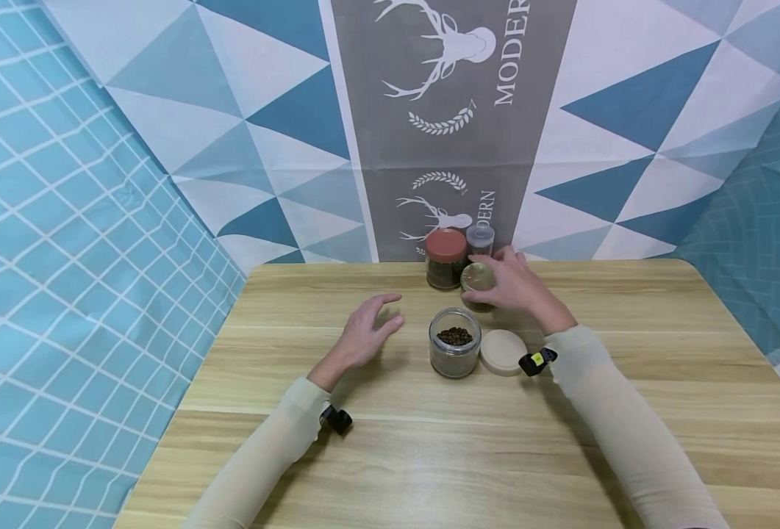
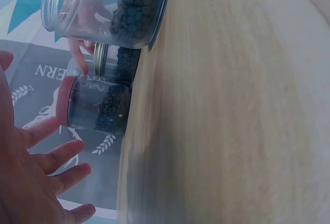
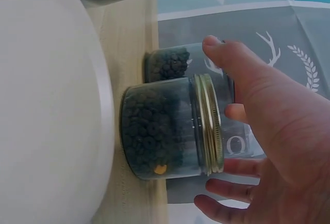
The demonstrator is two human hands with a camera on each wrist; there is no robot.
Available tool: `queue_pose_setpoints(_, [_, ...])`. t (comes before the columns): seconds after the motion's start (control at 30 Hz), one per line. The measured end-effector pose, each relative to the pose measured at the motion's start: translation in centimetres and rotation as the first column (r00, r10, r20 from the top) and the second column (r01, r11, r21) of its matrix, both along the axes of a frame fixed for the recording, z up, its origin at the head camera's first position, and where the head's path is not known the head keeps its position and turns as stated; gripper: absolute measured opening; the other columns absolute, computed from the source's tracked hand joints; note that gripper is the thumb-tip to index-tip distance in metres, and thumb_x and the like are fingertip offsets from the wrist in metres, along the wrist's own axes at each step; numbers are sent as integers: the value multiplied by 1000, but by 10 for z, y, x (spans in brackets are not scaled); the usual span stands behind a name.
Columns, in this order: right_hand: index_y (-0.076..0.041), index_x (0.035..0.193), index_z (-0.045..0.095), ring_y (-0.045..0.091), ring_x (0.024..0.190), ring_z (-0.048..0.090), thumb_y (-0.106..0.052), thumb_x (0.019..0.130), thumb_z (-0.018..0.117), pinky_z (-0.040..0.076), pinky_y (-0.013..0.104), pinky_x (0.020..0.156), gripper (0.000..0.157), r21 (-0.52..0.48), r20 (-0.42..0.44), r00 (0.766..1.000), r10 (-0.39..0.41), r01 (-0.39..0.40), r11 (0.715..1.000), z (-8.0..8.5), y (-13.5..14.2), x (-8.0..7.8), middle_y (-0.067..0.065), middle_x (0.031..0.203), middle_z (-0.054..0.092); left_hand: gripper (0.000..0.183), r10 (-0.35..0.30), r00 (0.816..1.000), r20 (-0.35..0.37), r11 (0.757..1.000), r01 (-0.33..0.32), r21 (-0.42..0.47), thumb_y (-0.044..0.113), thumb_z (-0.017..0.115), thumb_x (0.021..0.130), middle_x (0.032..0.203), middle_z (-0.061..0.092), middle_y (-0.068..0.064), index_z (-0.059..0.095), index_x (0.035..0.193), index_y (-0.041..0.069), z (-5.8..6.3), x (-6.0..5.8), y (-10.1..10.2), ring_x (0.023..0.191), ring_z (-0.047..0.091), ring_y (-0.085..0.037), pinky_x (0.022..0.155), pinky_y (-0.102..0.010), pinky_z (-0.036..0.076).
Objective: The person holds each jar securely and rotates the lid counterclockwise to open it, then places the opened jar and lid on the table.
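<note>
My right hand is spread about the gold-lidded glass jar, which holds dark pellets. In the right wrist view the thumb stands off from the lid, while the fingers reach along its other side; whether they touch it I cannot tell. An open glass jar with dark brown pellets inside stands nearer, its off-white lid lying flat to its right. To the left of that jar, my left hand hovers over the table with its fingers apart and holds nothing.
Behind the gold-lidded jar are a red-lidded jar and a slimmer container with a translucent lid, close to the patterned wall cloth. The wooden table ends at that cloth. Blue checked cloth hangs at the left.
</note>
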State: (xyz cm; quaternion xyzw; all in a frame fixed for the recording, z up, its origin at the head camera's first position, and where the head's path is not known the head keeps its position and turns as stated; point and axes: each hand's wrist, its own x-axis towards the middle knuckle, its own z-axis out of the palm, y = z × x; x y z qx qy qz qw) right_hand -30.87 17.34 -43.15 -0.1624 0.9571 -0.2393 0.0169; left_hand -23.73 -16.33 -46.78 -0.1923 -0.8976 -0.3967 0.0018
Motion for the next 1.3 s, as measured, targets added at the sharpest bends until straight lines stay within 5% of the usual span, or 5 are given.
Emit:
queue_pose_setpoints(0.43, [-17,171,49,43,125,41,-54,98,83,52,61,96,89,-5,15,1000,0,0,1000,-10,-5,-2,32,145,46,63,6,1000,11,1000,-6,0,44,57,112,174,52,-18,53,166,12,0,1,2,166,43,-44,139,-73,25])
queue_pose_setpoints(0.87, [-14,162,55,48,127,47,-43,96,89,52,70,104,80,-29,17,1000,3,-3,1000,-12,-4,-1,34,144,47,59,18,1000,20,1000,-17,-7,40,58,113,174,53,-18,55,164,12,-1,0,3,166,43,-44,139,-74,24])
queue_pose_setpoints(1.3, [-15,164,57,44,121,47,-43,98,86,51,64,100,77,11,10,1000,11,-11,1000,-13,-4,-2,31,141,50,65,-1,1000,13,1000,1,-14,49,57,112,173,54,-18,54,165,11,-4,1,1,164,46,-44,137,-70,32])
